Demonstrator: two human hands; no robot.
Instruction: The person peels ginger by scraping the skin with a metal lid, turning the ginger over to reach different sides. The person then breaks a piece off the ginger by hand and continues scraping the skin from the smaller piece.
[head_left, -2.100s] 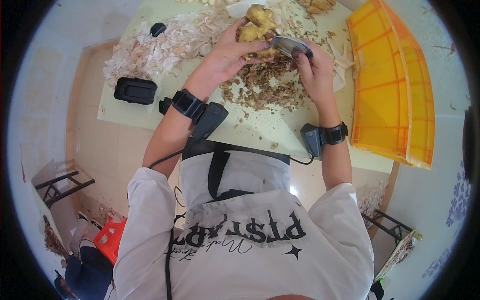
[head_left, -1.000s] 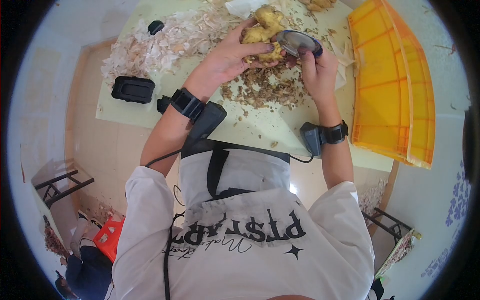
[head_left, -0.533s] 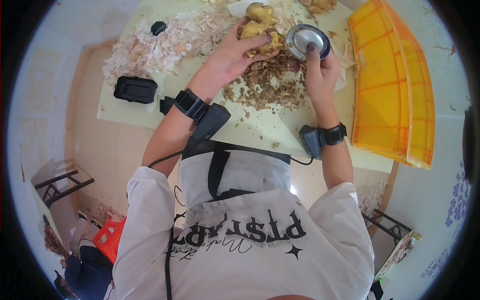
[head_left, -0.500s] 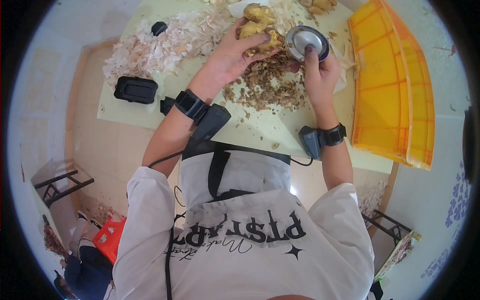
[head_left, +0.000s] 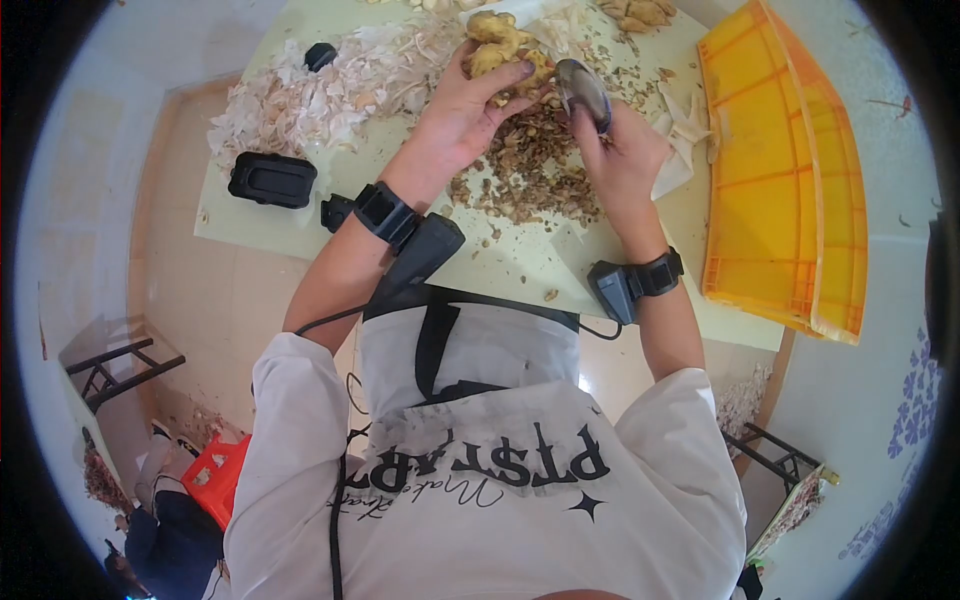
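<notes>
A knobbly piece of ginger [head_left: 492, 52], yellow where its skin is off, rests in the curled fingers of my left hand [head_left: 450, 128]. My right hand [head_left: 627, 165] grips a round metal lid [head_left: 584, 92], thumb against its face. The lid is tilted nearly edge-on, its rim close to the right side of the ginger. Below both lies a heap of brown ginger peelings [head_left: 535, 175] on the pale table [head_left: 500, 262].
Papery pale skins [head_left: 335, 95] cover the table's left part, with a small black object [head_left: 320, 57] among them. A black plastic case [head_left: 272, 180] sits near the left edge. More ginger [head_left: 638, 14] lies at the back. A yellow crate [head_left: 765, 190] stands at right.
My right hand has turned the lid from face-up to nearly edge-on and brought it left, closer to the ginger. My left hand and the ginger have shifted slightly left.
</notes>
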